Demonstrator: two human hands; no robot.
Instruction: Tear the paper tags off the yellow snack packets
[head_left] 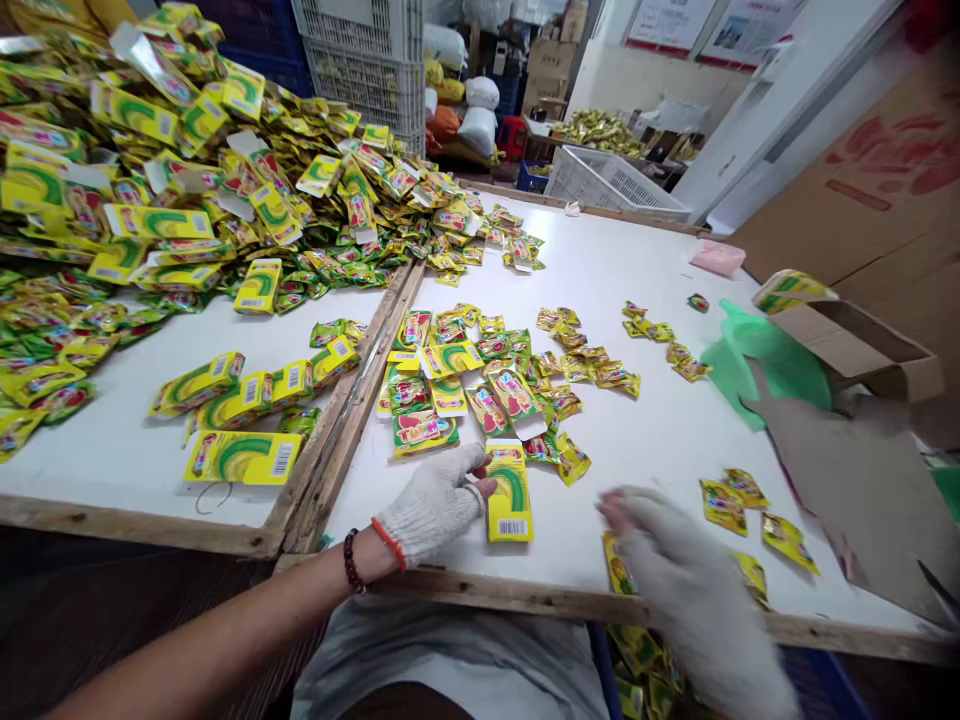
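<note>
My left hand [442, 500], in a white fingerless-tip glove, has its bare thumb and fingertip at the left edge of a yellow candy box [510, 500]. The box lies with its barcode end toward me and a pale flap at its far end. My right hand [660, 550], also gloved, is smeared by motion over the table's front edge, so its grip is unclear. Just below its fingers is a yellow candy packet [616, 565]. Beyond my left hand sit several boxes, one of them a red-and-green box [426, 432], among small packets [574, 458].
A big heap of boxes and packets [225, 190] covers the left table's far side. A wooden strip [352, 400] divides the tables. To the right are a green plastic basin [787, 350] and a cardboard piece [847, 480]. Packets [637, 650] lie below the front edge.
</note>
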